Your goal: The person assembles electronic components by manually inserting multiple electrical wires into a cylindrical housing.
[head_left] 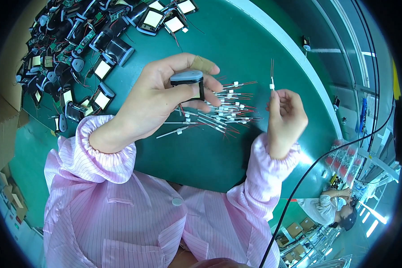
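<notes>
My left hand (165, 91) is closed around a small black plastic housing with a grey-blue rounded end (186, 77), held above the green tabletop. A strip of tan tape wraps one of its fingers. To the right, my right hand (286, 114) pinches a small white connector (272, 86) between thumb and fingertips. Thin red wires rise from that connector, pointing away from me. Between the hands, partly behind the left fingers, lies a loose bunch of wire leads (225, 107) with white connectors and red ends.
A large heap of black and grey housings (114, 49) with circuit boards and pale pads covers the table's far left. A cardboard box (2, 125) stands at the left edge. A black cable (317, 163) crosses on the right. Another person (326, 210) is at the lower right.
</notes>
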Tool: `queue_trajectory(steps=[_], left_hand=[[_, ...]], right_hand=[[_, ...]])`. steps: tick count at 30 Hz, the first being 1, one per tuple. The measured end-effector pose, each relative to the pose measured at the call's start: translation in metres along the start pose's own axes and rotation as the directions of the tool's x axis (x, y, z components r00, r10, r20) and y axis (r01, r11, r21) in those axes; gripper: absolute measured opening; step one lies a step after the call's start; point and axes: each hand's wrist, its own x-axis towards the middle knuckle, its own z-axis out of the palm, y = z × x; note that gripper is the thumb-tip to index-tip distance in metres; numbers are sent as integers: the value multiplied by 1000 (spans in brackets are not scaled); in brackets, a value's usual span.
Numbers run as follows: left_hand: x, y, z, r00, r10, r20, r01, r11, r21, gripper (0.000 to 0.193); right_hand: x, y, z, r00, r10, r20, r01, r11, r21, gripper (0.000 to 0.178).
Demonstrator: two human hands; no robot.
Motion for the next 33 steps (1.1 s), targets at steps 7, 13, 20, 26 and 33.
queue_trajectory(steps=[7, 13, 20, 26, 33], left_hand=[[2, 19, -1, 968, -241, 68, 242, 970, -6, 30], [-4, 6, 6, 969, -32, 243, -92, 870, 484, 8], [-3, -6, 7, 950, 126, 285, -240, 882, 407, 5], [-6, -10, 10, 956, 46, 290, -157, 915, 371, 4], [-5, -8, 6, 944, 74, 323, -185, 925, 330, 5]], right_hand=[[-43, -52, -31, 902, -176, 394, -14, 901, 434, 23], [-48, -51, -26, 898, -233, 374, 85, 924, 373, 25], [-60, -39, -12, 923, -87, 376, -242, 628, 740, 26], [-59, -41, -2, 944, -259, 205, 64, 754, 654, 19], [-59, -34, -3, 952, -220, 212, -10, 671, 742, 16]])
